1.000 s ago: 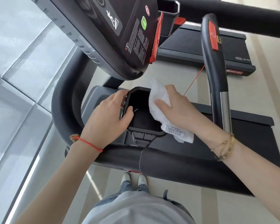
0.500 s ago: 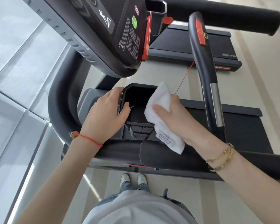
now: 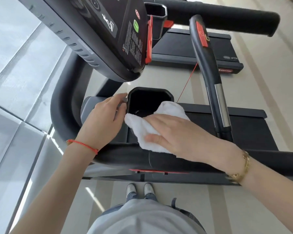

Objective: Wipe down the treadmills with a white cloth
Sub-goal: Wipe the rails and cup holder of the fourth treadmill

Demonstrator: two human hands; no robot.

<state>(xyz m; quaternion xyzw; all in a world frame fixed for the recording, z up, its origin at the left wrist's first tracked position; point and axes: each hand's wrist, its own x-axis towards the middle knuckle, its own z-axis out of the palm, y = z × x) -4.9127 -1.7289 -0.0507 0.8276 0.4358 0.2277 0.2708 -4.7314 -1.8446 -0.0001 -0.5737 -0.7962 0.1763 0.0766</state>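
Note:
A white cloth (image 3: 139, 128) lies over the near rim of the black cup holder (image 3: 147, 100) on the treadmill, below its tilted console (image 3: 108, 31). My right hand (image 3: 181, 134) presses flat on the cloth with straight fingers pointing left. Beside the holder's left wall, my left hand (image 3: 103, 120) rests with its fingertips touching the rim. The near part of the holder and the tray behind it are hidden under the cloth and hand.
A thick black front handlebar (image 3: 125, 159) runs under both wrists. A curved side handle (image 3: 208, 65) with a red tab rises at right, and a thin red safety cord (image 3: 187, 83) hangs beside it. A second treadmill's deck (image 3: 184, 46) lies beyond. Glass panels (image 3: 15, 81) fill the left.
My right hand has flattened and slid the cloth left and toward me, from the holder's right wall onto its near rim. My left thumb has come out of the holder.

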